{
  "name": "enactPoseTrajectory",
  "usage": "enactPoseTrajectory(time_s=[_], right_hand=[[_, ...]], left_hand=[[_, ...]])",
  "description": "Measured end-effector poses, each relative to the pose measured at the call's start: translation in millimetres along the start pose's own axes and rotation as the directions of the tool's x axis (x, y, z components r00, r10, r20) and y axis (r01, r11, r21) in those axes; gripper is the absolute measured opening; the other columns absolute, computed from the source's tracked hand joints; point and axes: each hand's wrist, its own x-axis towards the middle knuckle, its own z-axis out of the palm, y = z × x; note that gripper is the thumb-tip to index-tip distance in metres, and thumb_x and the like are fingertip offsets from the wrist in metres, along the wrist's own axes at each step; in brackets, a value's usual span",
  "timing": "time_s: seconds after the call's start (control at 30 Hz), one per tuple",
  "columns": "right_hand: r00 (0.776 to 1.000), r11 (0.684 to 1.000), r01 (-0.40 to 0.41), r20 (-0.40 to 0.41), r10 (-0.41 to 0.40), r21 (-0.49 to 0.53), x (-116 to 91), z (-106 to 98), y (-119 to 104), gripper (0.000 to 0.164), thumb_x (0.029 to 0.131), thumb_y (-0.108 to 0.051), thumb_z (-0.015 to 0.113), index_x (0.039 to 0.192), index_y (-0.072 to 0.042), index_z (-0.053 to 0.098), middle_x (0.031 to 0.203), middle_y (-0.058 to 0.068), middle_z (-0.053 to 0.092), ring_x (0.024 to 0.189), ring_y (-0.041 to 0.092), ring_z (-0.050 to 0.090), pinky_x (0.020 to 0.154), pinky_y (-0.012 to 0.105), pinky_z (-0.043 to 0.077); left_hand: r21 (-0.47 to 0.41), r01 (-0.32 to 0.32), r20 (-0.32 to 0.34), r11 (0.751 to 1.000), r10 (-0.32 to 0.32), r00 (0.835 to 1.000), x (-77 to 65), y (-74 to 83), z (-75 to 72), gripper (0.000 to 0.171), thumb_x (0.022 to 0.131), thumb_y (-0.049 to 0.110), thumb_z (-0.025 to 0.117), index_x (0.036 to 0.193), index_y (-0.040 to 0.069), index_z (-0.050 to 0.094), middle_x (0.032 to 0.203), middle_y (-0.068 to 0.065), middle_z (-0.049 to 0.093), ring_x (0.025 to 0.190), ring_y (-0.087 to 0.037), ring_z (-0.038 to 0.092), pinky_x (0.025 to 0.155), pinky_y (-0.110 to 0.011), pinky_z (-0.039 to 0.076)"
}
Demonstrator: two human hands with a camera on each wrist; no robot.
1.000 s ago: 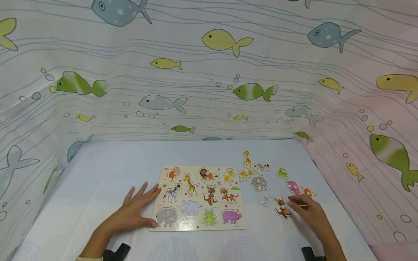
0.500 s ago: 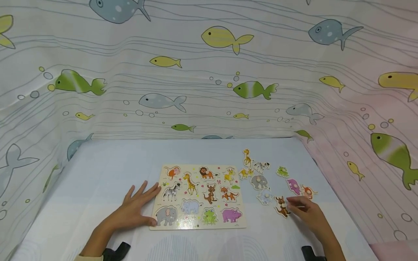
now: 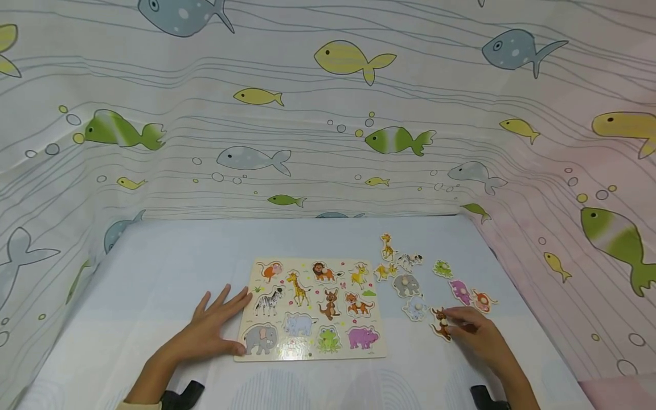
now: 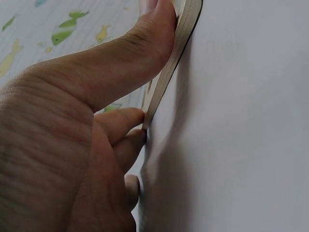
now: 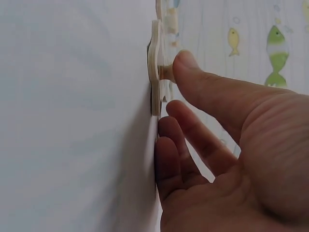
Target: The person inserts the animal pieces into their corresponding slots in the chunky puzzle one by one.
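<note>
My left hand (image 3: 217,330) lies with fingers spread at the left edge of a wooden animal puzzle board (image 3: 307,352). Its thumb (image 4: 154,43) presses on the board's near left corner, and other fingertips touch the side. Right of the board, my right hand (image 3: 476,333) pinches the small knob (image 5: 167,72) of a brown kangaroo puzzle piece (image 3: 439,329). The thumb (image 5: 193,77) sits against that knob in the right wrist view; the index finger is hidden there. The piece is flat, close over the table. A matching kangaroo picture (image 3: 329,304) is printed on the board.
Left of the kangaroo piece are elephant (image 3: 406,285), blue rhino-like (image 3: 415,308), zebra (image 3: 410,261) and giraffe (image 3: 387,247) pieces. Frog (image 3: 442,268), purple hippo (image 3: 460,291) and orange monkey (image 3: 482,300) pieces lie beyond the right hand. A fish-print curtain (image 3: 307,125) hangs behind the table.
My right hand has shifted slightly left, from beside the kangaroo piece to over it, and now pinches its knob. The left hand and the board stay in place.
</note>
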Motion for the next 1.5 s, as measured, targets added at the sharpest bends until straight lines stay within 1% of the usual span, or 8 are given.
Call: enactPoseTrajectory(time_s=[0.23,0.47,0.67,0.8,0.97,1.2,1.3,1.5], right_hand=[[1.000,0.999,0.030,0.004,-0.030,-0.022,1.1,3.2,1.0,0.033,0.086,-0.015,0.078,0.118,-0.013,0.074,0.120,0.007,0.067,0.099,-0.010,0.055,0.075,0.018,0.052],[1.000,0.999,0.031,0.002,-0.031,-0.029,1.5,5.6,2.6,0.029,0.085,-0.016,0.078,0.114,-0.015,0.076,0.119,0.006,0.066,0.099,-0.011,0.055,0.074,0.019,0.053],[0.999,0.998,0.047,-0.023,-0.048,-0.048,1.4,7.3,1.7,0.024,0.085,-0.013,0.078,0.109,-0.013,0.078,0.116,0.006,0.067,0.096,-0.011,0.055,0.071,0.019,0.053],[0.999,0.998,0.040,-0.031,-0.042,-0.048,2.0,7.7,0.2,0.022,0.086,-0.012,0.077,0.108,-0.012,0.078,0.115,0.007,0.066,0.094,-0.010,0.056,0.071,0.019,0.053],[0.999,0.997,0.024,-0.042,-0.027,-0.076,3.0,8.1,-1.6,0.019,0.086,-0.013,0.077,0.105,-0.015,0.079,0.113,0.004,0.067,0.091,-0.009,0.056,0.069,0.019,0.052],[0.996,0.992,0.046,-0.070,-0.054,-0.114,4.6,9.4,-2.5,0.018,0.085,-0.011,0.078,0.103,-0.015,0.078,0.113,0.004,0.070,0.089,-0.007,0.057,0.067,0.018,0.051],[0.995,0.993,0.045,-0.080,-0.054,-0.111,4.2,9.1,-3.4,0.018,0.085,-0.010,0.078,0.103,-0.015,0.078,0.113,0.005,0.071,0.090,-0.010,0.057,0.069,0.016,0.051],[0.994,0.996,0.068,-0.084,-0.072,-0.053,2.7,8.0,-4.7,0.021,0.084,-0.006,0.077,0.105,-0.011,0.078,0.114,0.009,0.071,0.097,-0.015,0.057,0.076,0.006,0.050]], left_hand=[[0.005,-0.012,-0.014,1.000,0.012,1.000,-1.6,1.3,0.0,0.112,0.059,0.060,0.084,0.152,0.011,0.043,0.160,-0.018,0.036,0.148,-0.057,0.012,0.118,-0.069,-0.008],[0.001,0.004,-0.007,1.000,-0.004,1.000,-2.0,0.9,1.2,0.112,0.060,0.060,0.083,0.152,0.013,0.042,0.161,-0.015,0.034,0.149,-0.055,0.011,0.119,-0.067,-0.009],[0.007,0.013,0.004,1.000,-0.013,1.000,-1.8,0.9,1.4,0.113,0.059,0.060,0.083,0.153,0.014,0.041,0.161,-0.015,0.034,0.150,-0.054,0.010,0.119,-0.066,-0.010],[0.005,0.013,0.002,1.000,-0.013,1.000,-1.7,1.3,1.1,0.113,0.060,0.060,0.084,0.153,0.013,0.042,0.161,-0.015,0.034,0.150,-0.054,0.010,0.119,-0.067,-0.009],[0.005,0.020,0.004,1.000,-0.020,1.000,-2.0,1.7,1.5,0.113,0.059,0.061,0.084,0.153,0.013,0.042,0.161,-0.015,0.034,0.150,-0.054,0.010,0.119,-0.066,-0.009],[0.010,0.018,0.006,1.000,-0.018,1.000,-2.0,1.3,0.5,0.113,0.060,0.061,0.083,0.153,0.013,0.042,0.161,-0.015,0.034,0.150,-0.054,0.010,0.119,-0.067,-0.009],[0.015,0.016,0.008,1.000,-0.016,1.000,-1.5,1.0,-0.1,0.113,0.060,0.061,0.083,0.153,0.013,0.041,0.161,-0.015,0.034,0.150,-0.054,0.010,0.119,-0.066,-0.009],[0.023,0.017,0.008,1.000,-0.017,1.000,-0.6,2.4,-1.4,0.113,0.060,0.062,0.083,0.153,0.013,0.041,0.161,-0.015,0.034,0.150,-0.054,0.010,0.118,-0.068,-0.007]])
